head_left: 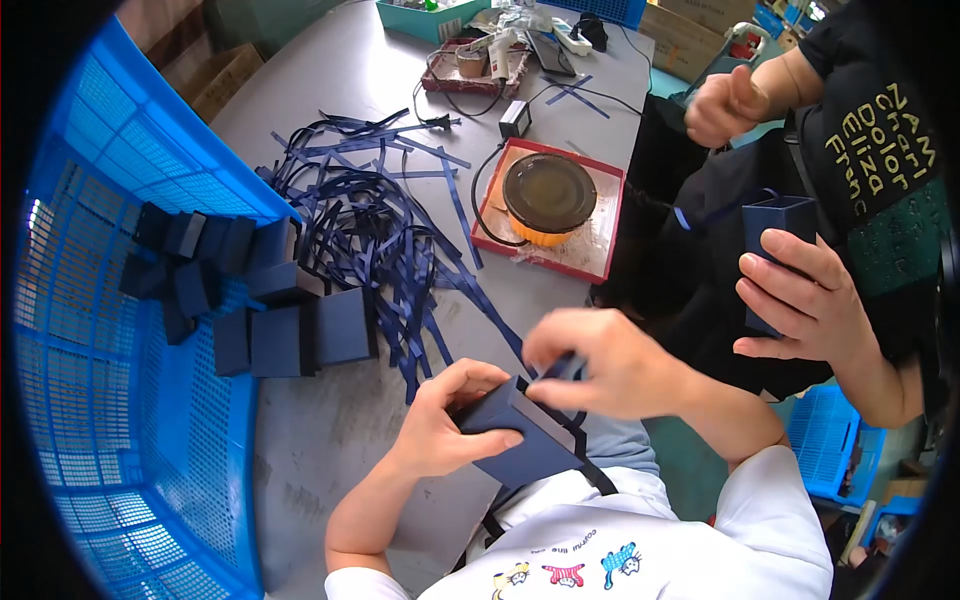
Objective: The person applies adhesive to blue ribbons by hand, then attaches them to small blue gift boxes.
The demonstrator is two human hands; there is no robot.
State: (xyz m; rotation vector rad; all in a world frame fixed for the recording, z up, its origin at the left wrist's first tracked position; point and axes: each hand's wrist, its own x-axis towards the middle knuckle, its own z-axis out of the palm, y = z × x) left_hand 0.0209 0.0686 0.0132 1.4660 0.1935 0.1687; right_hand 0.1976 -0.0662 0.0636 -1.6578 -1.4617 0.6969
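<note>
Box, dark blue, sits tilted above the wearer's lap in the left hand, thumb across one face. The right hand, blurred, pinches what looks like dark ribbon just beside the box's upper end. Loose blue ribbons lie tangled on the table, near the blue basket.

The bare left forearm rises towards one o'clock; its left hand grips, fingers bent, thumb pointing to three. The bare right forearm reaches towards ten o'clock, its right hand curled, slightly blurred, thumb pointing to nine.
</note>
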